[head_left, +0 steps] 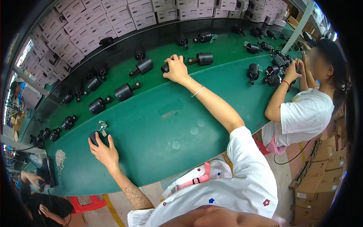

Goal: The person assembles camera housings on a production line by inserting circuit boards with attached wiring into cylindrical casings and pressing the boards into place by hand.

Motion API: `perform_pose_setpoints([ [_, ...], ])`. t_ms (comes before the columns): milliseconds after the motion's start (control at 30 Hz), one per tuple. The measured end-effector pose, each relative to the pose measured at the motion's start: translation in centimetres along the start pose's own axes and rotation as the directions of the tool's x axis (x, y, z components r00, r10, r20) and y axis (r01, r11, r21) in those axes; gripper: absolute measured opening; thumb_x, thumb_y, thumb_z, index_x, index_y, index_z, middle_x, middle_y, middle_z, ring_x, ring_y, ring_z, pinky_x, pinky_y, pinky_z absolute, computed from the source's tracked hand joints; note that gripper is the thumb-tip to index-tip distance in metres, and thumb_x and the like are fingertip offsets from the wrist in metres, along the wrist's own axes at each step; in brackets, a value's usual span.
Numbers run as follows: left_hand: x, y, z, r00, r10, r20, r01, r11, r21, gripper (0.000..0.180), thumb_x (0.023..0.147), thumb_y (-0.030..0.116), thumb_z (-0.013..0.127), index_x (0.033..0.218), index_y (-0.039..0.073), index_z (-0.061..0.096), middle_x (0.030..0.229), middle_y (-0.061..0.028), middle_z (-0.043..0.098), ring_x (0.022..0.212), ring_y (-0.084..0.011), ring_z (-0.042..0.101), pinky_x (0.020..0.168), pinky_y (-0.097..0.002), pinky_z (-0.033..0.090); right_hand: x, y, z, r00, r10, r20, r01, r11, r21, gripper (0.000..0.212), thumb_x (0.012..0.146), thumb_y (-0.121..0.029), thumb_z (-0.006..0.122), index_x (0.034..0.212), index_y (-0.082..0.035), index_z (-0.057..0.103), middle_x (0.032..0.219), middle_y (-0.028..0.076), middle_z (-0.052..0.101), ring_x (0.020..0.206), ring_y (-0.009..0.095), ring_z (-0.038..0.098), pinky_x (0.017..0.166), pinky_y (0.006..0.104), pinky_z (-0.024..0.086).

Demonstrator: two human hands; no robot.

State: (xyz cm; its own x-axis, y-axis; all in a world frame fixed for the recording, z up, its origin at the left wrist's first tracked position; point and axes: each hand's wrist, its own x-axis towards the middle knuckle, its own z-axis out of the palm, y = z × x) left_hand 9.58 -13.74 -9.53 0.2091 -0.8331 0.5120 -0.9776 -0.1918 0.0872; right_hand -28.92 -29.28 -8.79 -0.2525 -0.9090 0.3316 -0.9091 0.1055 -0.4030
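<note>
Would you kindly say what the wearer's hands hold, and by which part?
The right hand holds a black cylindrical part around its body, left end exposed. The left hand touches a black housing; whether it grips cannot be told.

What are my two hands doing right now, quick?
Left hand: fingers around a black rounded part, on the table.
Right hand: curled around a black cylindrical part.

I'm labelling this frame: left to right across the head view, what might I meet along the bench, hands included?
Pile of pale pieces, left hand, tilted black cylinder, right hand, black cylinder beyond it, co-worker's hand.
</note>
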Motion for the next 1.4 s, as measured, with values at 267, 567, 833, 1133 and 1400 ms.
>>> perform_pose_setpoints([
  [267, 0.6, -2.7, -2.5, 0.923, -0.293, 0.249, 0.367, 0.864, -0.345, 0.067, 0.077, 0.016, 0.071, 0.136, 0.007, 0.041, 0.113, -0.0237, 0.058, 0.090, -0.0385, 0.059, 0.081, -0.0443, 0.049, -5.8, -0.6, -4.9, 0.957, -0.284, 0.067, 0.268, 0.947, 0.177, 0.052, 0.069, -0.021, 0.075, 0.117, -0.006, 0.063, 0.126, 0.019, 0.051, 0.116, 0.039, 0.043, 0.098, 0.0450, 0.044],
  [567, -5.6, 7.7, -9.8, 0.970, 0.085, 0.229, 0.188, 0.337, -0.923, 0.067, 0.059, 0.004, 0.070, 0.122, 0.002, 0.049, 0.107, -0.0131, 0.056, 0.094, -0.0250, 0.053, 0.088, -0.0350, 0.044, -17.7, -5.8, -14.1, 0.864, -0.432, 0.261, 0.033, 0.564, 0.825, 0.041, 0.079, 0.000, 0.065, 0.119, -0.005, 0.062, 0.117, 0.010, 0.062, 0.097, 0.021, 0.062, 0.087, 0.0327, 0.051],
  [833, -8.9, 11.3, -11.2, 0.939, 0.334, 0.084, 0.072, 0.048, -0.996, 0.069, 0.053, -0.001, 0.071, 0.116, 0.007, 0.044, 0.112, -0.0132, 0.055, 0.099, -0.0260, 0.057, 0.088, -0.0356, 0.047, -22.9, -5.0, -13.9, 0.864, -0.368, 0.344, -0.342, 0.074, 0.937, 0.039, 0.085, 0.005, 0.057, 0.124, 0.005, 0.055, 0.117, 0.016, 0.061, 0.093, 0.020, 0.062, 0.088, 0.0294, 0.051],
  [1133, -10.0, 12.3, -10.4, 0.939, 0.344, -0.019, -0.045, 0.070, -0.997, 0.074, 0.051, -0.004, 0.070, 0.118, 0.007, 0.041, 0.114, -0.0156, 0.053, 0.098, -0.0271, 0.057, 0.088, -0.0372, 0.047, -24.7, -1.8, -11.7, 0.880, -0.300, 0.369, -0.434, -0.192, 0.880, 0.028, 0.092, 0.001, 0.055, 0.120, 0.003, 0.057, 0.112, 0.014, 0.062, 0.088, 0.013, 0.059, 0.076, 0.0209, 0.049],
  [1400, -10.3, 13.1, -10.5, 0.929, 0.365, 0.062, 0.035, 0.080, -0.996, 0.072, 0.052, -0.002, 0.075, 0.115, 0.007, 0.042, 0.110, -0.0145, 0.054, 0.095, -0.0248, 0.057, 0.086, -0.0352, 0.048, -24.5, -1.9, -11.9, 0.945, -0.117, 0.306, -0.315, -0.069, 0.947, 0.011, 0.094, -0.003, 0.052, 0.101, 0.001, 0.059, 0.097, 0.009, 0.060, 0.080, 0.011, 0.052, 0.071, 0.0224, 0.043],
])
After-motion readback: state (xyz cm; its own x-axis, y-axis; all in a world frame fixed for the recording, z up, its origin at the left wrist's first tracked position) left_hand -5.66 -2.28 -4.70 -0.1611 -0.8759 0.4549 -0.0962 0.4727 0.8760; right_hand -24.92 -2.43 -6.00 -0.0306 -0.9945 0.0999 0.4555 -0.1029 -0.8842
